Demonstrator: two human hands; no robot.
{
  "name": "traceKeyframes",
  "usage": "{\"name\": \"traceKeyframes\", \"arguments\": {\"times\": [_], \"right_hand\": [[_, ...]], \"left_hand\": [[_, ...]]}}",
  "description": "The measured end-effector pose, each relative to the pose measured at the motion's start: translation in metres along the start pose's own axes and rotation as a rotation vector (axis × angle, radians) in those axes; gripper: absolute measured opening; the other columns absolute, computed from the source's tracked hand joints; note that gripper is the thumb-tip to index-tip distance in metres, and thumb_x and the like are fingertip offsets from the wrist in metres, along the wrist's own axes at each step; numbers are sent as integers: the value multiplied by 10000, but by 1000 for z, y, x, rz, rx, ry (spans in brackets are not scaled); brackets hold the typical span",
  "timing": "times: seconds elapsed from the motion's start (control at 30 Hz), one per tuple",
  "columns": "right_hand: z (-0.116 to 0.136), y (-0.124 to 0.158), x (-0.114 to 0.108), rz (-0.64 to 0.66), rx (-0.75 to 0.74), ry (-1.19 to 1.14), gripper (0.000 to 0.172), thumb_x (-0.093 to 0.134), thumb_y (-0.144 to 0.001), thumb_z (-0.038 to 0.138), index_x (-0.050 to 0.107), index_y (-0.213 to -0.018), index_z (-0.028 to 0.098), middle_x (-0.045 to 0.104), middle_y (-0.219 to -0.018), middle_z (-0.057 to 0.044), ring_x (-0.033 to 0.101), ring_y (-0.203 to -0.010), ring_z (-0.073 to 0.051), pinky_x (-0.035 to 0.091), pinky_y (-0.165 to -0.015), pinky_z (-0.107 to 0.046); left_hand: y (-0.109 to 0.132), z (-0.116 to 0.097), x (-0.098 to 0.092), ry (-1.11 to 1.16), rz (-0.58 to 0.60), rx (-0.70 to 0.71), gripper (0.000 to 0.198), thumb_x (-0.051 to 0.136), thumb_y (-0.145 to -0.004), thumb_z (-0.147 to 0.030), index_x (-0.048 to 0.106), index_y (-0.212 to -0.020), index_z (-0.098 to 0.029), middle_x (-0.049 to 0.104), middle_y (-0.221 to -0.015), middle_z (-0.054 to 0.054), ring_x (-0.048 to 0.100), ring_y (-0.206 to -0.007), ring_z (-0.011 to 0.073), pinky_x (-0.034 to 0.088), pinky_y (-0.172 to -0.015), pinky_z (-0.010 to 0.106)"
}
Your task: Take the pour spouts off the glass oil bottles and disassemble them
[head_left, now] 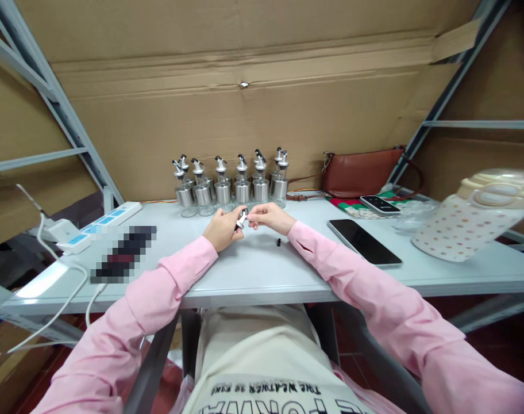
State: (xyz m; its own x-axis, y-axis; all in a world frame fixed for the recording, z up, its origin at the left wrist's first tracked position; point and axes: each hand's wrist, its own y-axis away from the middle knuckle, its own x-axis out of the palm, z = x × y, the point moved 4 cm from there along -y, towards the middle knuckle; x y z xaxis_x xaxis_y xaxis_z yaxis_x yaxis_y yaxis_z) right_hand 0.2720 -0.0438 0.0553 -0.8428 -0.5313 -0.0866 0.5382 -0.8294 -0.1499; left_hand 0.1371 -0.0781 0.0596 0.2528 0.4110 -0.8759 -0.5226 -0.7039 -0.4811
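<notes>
My left hand [222,228] and my right hand [268,217] meet over the middle of the grey table [262,270]. Both are closed in a pinch on a small black-and-silver pourer spout [242,219] held between them. Just behind the hands stands a row of several glass oil bottles [231,187] with steel bands and the same kind of spout on top. A tiny black part [278,242] lies on the table beside my right wrist.
A white power strip [99,225] with cables lies at the left, next to a blurred dark object [124,253]. A black phone [364,241], a remote [380,204], a brown bag [360,171] and a spotted lidded jug [473,218] sit at the right. Cardboard lines the back.
</notes>
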Motion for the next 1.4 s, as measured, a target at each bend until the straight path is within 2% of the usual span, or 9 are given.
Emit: {"name": "traceKeyframes", "arguments": {"times": [0.23,0.53,0.7,0.93,1.1,1.23,1.4], "right_hand": [[-4,-1,3,-1,30,-140,346,794,-491,387,609,-610,119,615,-490,14,568,-467,-83,474,-648,-275],[1,0,6,13,-9,-106,378,791,-499,408,569,-605,120,631,-513,1,590,-450,-102,493,-589,-265],[1,-1,7,35,-36,-125,376,785,-515,403,541,-598,129,623,-493,23,560,-402,-75,508,-640,-284],[0,-2,7,38,-59,-58,390,773,-532,416,522,-617,129,643,-550,4,574,-416,-93,452,-459,-222],[11,2,12,91,-133,-71,395,780,-538,376,466,-632,155,654,-594,16,583,-440,-104,476,-484,-251],[16,1,3,18,-168,-51,338,740,-596,398,539,-684,141,639,-571,11,538,-414,-81,446,-476,-242],[10,-2,-8,-93,-175,-16,334,741,-588,407,575,-692,137,614,-530,22,518,-427,-68,433,-522,-241]], "left_hand": [[1,-2,-3,-54,-30,-7,532,465,-667,-138,439,-1197,-110,657,-951,77,587,-824,194,290,-781,324],[1,-4,-4,-48,-59,-49,507,469,-649,-130,459,-1156,-118,661,-939,69,582,-800,201,270,-790,345],[2,-3,-3,-13,-77,-51,530,467,-638,-133,450,-1167,-117,658,-925,72,575,-777,205,274,-799,355],[3,-2,-2,62,-89,-29,540,448,-620,-129,452,-1160,-108,655,-909,70,566,-769,195,288,-815,356],[1,-5,-5,164,-139,39,478,415,-662,-113,464,-1137,-144,643,-916,49,538,-742,163,315,-844,344],[1,-1,-7,269,-234,12,528,418,-712,-143,374,-1238,-144,610,-960,59,530,-794,162,352,-847,323],[3,4,0,441,-194,-15,588,478,-704,-189,319,-1269,-156,574,-965,63,539,-833,172,390,-822,319]]}}
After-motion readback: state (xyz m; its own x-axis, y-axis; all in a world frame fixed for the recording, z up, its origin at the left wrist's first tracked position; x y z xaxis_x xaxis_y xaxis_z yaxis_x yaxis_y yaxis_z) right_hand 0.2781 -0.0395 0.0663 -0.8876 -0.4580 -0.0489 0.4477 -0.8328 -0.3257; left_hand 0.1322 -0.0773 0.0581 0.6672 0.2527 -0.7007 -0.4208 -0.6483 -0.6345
